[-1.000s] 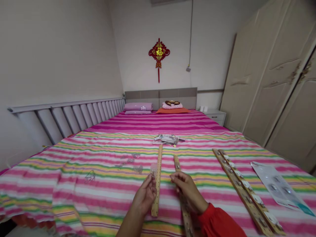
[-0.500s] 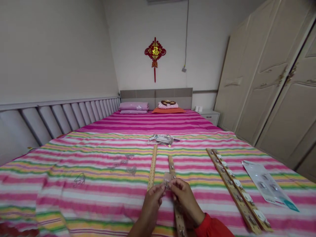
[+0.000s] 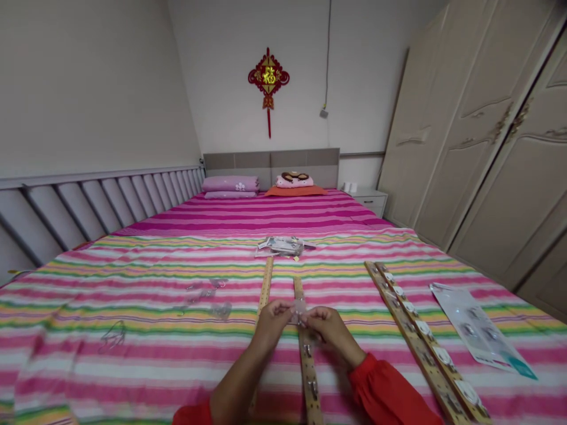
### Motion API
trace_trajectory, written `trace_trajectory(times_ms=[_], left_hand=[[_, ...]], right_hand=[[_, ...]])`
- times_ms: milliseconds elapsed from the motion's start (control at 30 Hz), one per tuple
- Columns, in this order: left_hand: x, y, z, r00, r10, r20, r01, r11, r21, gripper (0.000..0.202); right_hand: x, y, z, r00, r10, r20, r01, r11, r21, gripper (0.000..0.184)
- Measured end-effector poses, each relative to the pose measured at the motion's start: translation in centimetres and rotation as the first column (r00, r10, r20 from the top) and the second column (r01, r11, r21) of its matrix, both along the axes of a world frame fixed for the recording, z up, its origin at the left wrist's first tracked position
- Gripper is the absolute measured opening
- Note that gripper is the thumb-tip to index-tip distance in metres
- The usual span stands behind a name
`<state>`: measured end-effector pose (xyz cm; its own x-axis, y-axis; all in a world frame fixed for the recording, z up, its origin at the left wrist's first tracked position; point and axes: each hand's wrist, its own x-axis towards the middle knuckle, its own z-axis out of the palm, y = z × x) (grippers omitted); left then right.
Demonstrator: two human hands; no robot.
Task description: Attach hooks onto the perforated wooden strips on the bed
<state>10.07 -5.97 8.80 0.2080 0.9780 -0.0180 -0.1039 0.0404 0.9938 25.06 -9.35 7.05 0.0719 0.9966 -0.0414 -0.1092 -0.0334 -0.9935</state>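
My left hand (image 3: 272,324) and my right hand (image 3: 326,326) meet over a narrow wooden strip with holes (image 3: 310,367). Between their fingertips they pinch a small clear adhesive hook (image 3: 298,313); its finer details are too small to make out. Several metal hooks sit along the strip below my hands. Just left of it lies a bare perforated wooden strip (image 3: 266,281), partly covered by my left hand and forearm.
Two wooden strips (image 3: 410,330) with metal hooks and white discs lie at right, beside a clear hook package (image 3: 478,330). More packages (image 3: 283,245) lie farther back. Clear plastic pieces (image 3: 220,310) and a thin wire-like bundle (image 3: 113,336) are on the striped sheet at left.
Both hands have moved forward along the strip with the clear hook between them, uncovering more hooks on the strip's near part. The view has tilted down and shifted slightly.
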Motion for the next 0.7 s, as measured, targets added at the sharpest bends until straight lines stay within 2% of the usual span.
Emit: trace_trajectory(times_ms=[200,333,500,700], left_hand=[[1.8,3.5,0.0,0.999,0.034,0.041,-0.029,0.992,-0.124,0.031],[3.0,6.6,-0.6,0.997,0.076,0.024,-0.072,0.989,-0.133,0.026],[4.3,9.6,-2.0,0.993,0.119,-0.01,-0.119,0.985,-0.125,0.022],[5.4,11.8,-3.9,0.988,0.139,-0.067,-0.145,0.985,-0.094,0.008]], right_hand=[[1.2,2.9,0.3,0.993,-0.113,-0.039,0.112,0.994,-0.019,0.027],[1.7,5.6,0.1,0.988,-0.152,-0.034,0.153,0.988,0.007,0.03],[2.5,8.6,-1.2,0.979,-0.205,-0.02,0.205,0.979,0.0,0.028],[2.7,10.7,-3.2,0.962,-0.273,-0.011,0.273,0.962,0.005,0.027]])
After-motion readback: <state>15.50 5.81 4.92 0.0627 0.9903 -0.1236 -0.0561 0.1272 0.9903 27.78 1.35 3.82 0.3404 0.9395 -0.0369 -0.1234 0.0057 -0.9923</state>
